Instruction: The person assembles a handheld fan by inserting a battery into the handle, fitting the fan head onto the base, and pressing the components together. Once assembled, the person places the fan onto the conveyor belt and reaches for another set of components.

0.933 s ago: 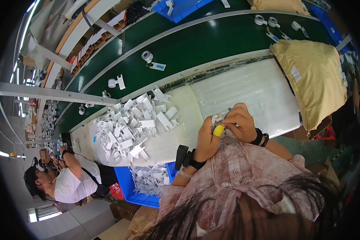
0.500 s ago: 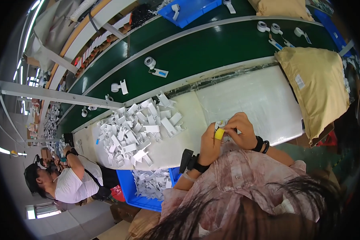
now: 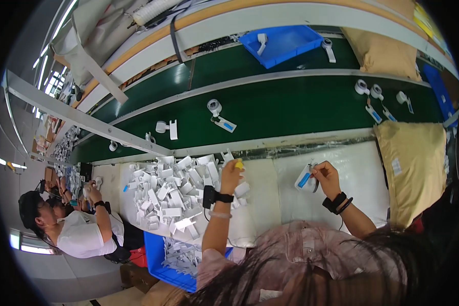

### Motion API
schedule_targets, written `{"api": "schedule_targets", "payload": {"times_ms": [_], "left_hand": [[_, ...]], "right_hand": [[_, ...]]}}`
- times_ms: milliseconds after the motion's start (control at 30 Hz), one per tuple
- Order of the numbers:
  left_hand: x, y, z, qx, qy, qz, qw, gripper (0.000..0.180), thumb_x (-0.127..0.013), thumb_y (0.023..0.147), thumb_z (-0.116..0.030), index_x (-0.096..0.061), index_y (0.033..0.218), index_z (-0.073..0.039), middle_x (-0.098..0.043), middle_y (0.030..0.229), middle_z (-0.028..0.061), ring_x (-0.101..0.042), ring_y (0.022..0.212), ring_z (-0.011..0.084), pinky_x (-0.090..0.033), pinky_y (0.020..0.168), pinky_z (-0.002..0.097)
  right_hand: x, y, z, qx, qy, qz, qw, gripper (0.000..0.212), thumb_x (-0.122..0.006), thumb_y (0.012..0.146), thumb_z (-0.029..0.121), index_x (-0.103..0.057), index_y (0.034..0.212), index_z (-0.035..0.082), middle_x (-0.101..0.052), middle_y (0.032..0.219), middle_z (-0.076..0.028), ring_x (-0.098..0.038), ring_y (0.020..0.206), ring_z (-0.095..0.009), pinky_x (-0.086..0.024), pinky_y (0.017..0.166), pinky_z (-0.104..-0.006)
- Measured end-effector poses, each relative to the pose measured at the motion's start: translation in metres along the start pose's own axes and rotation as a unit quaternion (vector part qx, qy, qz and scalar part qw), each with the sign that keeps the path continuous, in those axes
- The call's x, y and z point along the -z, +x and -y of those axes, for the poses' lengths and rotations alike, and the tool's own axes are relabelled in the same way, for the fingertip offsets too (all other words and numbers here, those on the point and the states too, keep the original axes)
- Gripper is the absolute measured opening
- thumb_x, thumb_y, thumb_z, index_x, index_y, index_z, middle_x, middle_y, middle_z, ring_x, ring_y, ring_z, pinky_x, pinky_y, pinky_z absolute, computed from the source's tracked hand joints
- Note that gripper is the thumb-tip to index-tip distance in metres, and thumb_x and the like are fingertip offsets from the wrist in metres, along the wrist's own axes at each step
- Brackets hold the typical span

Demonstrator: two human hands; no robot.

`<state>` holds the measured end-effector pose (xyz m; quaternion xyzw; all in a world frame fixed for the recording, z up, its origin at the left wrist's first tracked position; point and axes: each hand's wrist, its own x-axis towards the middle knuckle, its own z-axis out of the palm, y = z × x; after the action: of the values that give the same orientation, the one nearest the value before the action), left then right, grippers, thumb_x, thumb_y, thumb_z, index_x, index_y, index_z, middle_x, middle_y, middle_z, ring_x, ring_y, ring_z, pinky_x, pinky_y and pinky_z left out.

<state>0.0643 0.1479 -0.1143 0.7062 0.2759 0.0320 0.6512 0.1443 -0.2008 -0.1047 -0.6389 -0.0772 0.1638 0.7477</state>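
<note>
My right hand [image 3: 327, 178] pinches the edge of a white plastic holder with a blue strip [image 3: 304, 179], held above the wrapped right part of the bench. A dark loop shows by these fingers. My left hand [image 3: 231, 178] is at the right edge of a heap of white plastic parts [image 3: 171, 191]. It has a yellow band [image 3: 239, 164] on a digit. Its fingertips lie close to a white part [image 3: 226, 156] at the top of the heap; their grip is hidden by the hand.
Behind the bench runs a green conveyor [image 3: 270, 117] carrying white round-headed pieces [image 3: 222, 115]. A blue tray [image 3: 280, 46] stands beyond. A blue bin [image 3: 158, 255] of white parts is below the bench. At right is a tan sack [image 3: 410, 173]; at left, a person in white [image 3: 86, 234].
My hands have parted: the left has moved left to the heap, while the right has moved rightward and away from my body with the blue-striped holder. The view has shifted.
</note>
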Motion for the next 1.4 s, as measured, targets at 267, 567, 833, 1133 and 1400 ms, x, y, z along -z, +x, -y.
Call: {"api": "schedule_targets", "payload": {"times_ms": [267, 567, 833, 1133, 1400], "left_hand": [[0.071, 0.201, 0.046, -0.11, 0.149, -0.279, 0.942, 0.026, -0.058, 0.085, -0.015, -0.064, 0.104, 0.001, -0.067, 0.081, 0.0125, -0.064, 0.061, 0.0221, -0.05, 0.049, 0.0338], [0.06, 0.258, 0.039, -0.088, 0.027, -0.325, 0.941, 0.014, -0.062, 0.085, -0.01, -0.066, 0.092, 0.002, -0.067, 0.086, 0.0073, -0.064, 0.07, 0.0179, -0.049, 0.061, 0.0288], [0.02, 0.156, -0.052, -0.018, -0.299, -0.11, 0.948, 0.01, -0.055, 0.094, -0.016, -0.058, 0.095, -0.007, -0.057, 0.077, -0.0016, -0.055, 0.062, 0.0091, -0.046, 0.053, 0.0231], [-0.045, -0.029, -0.08, 0.061, -0.221, 0.194, 0.954, 0.021, -0.05, 0.097, -0.023, -0.055, 0.109, -0.006, -0.063, 0.092, 0.0088, -0.066, 0.077, 0.0227, -0.056, 0.06, 0.0346], [-0.083, -0.089, -0.103, 0.056, -0.022, 0.388, 0.92, 0.011, -0.054, 0.095, -0.016, -0.053, 0.095, -0.005, -0.059, 0.089, 0.0043, -0.062, 0.074, 0.0117, -0.052, 0.057, 0.025]], "right_hand": [[-0.004, 0.139, -0.013, -0.094, 0.086, -0.097, 0.987, 0.006, -0.062, 0.093, 0.01, -0.059, 0.092, 0.004, -0.067, 0.081, -0.004, -0.06, 0.072, -0.009, -0.048, 0.061, -0.0223], [-0.019, 0.173, -0.024, 0.055, -0.049, -0.143, 0.987, 0.027, -0.06, 0.091, 0.003, -0.057, 0.117, 0.001, -0.063, 0.108, -0.004, -0.061, 0.091, -0.012, -0.049, 0.078, -0.023], [-0.01, 0.102, -0.052, -0.002, -0.125, -0.071, 0.99, 0.04, -0.061, 0.086, -0.003, -0.054, 0.124, 0.005, -0.057, 0.118, -0.007, -0.053, 0.111, -0.015, -0.047, 0.086, -0.0289], [0.003, 0.159, -0.051, -0.091, 0.127, 0.004, 0.988, 0.052, -0.064, 0.088, 0.008, -0.045, 0.136, 0.001, -0.056, 0.125, -0.011, -0.052, 0.116, -0.018, -0.044, 0.096, -0.0296], [-0.036, 0.049, 0.05, 0.041, -0.089, 0.339, 0.936, 0.035, -0.057, 0.097, 0.025, -0.057, 0.126, 0.005, -0.062, 0.12, -0.007, -0.056, 0.112, -0.016, -0.042, 0.099, -0.0321]]}}
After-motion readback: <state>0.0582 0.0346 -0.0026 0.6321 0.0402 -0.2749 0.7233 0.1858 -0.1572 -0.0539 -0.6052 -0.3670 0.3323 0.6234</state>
